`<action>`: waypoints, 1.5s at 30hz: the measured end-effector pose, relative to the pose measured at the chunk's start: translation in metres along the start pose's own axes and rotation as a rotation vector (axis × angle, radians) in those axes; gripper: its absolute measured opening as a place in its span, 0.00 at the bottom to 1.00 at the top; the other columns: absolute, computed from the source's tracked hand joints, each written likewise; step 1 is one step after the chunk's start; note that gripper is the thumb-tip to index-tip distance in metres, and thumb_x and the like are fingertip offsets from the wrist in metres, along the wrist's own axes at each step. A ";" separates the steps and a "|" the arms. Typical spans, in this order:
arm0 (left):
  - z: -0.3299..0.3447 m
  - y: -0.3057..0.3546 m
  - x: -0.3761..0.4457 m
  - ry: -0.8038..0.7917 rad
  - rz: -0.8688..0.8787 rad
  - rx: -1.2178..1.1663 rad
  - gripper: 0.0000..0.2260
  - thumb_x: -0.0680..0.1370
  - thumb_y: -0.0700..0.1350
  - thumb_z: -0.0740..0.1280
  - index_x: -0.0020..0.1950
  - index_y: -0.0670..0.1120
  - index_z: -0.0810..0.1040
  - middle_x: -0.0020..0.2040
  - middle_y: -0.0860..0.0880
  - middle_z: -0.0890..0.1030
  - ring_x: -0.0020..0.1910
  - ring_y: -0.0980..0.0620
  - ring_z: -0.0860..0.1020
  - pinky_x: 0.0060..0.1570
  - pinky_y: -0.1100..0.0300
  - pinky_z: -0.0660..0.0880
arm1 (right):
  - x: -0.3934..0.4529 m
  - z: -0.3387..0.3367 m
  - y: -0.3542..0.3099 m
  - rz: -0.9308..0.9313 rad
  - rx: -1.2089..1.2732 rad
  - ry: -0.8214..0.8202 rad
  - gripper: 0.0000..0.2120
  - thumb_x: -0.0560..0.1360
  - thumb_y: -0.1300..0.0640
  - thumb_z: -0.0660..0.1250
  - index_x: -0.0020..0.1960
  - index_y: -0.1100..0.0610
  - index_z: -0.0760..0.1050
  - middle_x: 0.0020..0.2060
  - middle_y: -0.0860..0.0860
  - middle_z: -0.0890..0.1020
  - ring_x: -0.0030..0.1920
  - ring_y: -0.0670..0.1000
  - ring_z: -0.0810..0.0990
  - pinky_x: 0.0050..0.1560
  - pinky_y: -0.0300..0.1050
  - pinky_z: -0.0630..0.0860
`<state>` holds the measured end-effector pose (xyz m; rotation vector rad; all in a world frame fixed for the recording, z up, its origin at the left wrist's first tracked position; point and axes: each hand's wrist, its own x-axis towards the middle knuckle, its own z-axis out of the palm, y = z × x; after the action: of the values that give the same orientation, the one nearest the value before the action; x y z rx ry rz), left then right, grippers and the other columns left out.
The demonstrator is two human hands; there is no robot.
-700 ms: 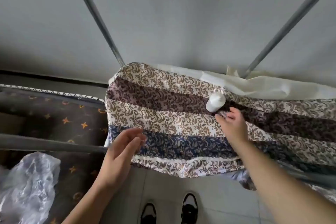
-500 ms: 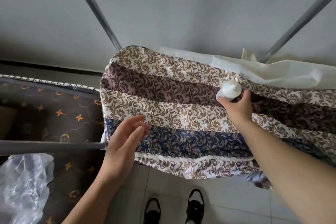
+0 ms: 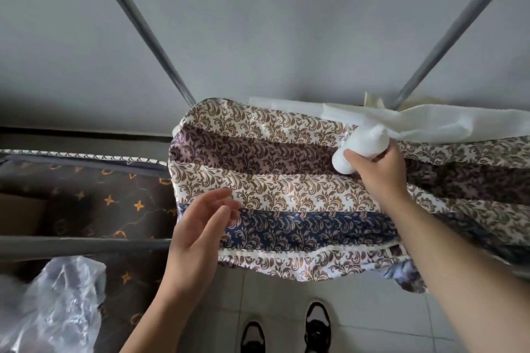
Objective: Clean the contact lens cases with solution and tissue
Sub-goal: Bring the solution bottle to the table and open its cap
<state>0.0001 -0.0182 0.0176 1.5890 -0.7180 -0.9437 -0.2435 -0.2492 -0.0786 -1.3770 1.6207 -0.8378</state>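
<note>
Head view: the right hand (image 3: 381, 169) gripped a white bottle (image 3: 362, 149), tilted, above the patterned cloth (image 3: 286, 180) near its far edge, beside a cream sheet (image 3: 430, 123). The left hand (image 3: 198, 235) hovered with fingers loosely spread, empty, over the cloth's near-left corner

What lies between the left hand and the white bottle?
In the head view, only patterned cloth lies between the open left hand and the white bottle, held by the right hand.
</note>
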 end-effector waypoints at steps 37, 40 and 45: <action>0.101 0.103 -0.446 -1.551 0.098 0.348 0.09 0.76 0.43 0.65 0.50 0.52 0.85 0.45 0.42 0.86 0.40 0.47 0.83 0.40 0.59 0.80 | -0.807 -0.232 -0.041 0.322 0.604 1.138 0.27 0.61 0.44 0.79 0.58 0.39 0.77 0.51 0.45 0.84 0.51 0.48 0.84 0.44 0.43 0.82; 0.114 0.102 -0.515 -1.765 0.174 0.372 0.10 0.76 0.44 0.64 0.50 0.54 0.84 0.46 0.45 0.86 0.42 0.47 0.84 0.42 0.58 0.82 | -0.870 -0.228 -0.041 0.358 0.603 1.320 0.29 0.61 0.44 0.78 0.60 0.38 0.76 0.53 0.45 0.84 0.52 0.48 0.84 0.46 0.41 0.82; 0.111 0.094 -0.609 -2.077 0.226 0.420 0.10 0.76 0.45 0.64 0.49 0.55 0.84 0.46 0.46 0.86 0.43 0.47 0.84 0.44 0.55 0.81 | -0.954 -0.201 -0.057 0.441 0.588 1.621 0.30 0.60 0.44 0.78 0.61 0.38 0.76 0.55 0.45 0.85 0.53 0.47 0.84 0.47 0.41 0.82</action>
<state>-0.3974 0.4195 0.2229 0.1683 -2.4531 -2.1795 -0.3480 0.6745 0.2209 0.3802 2.2474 -2.1338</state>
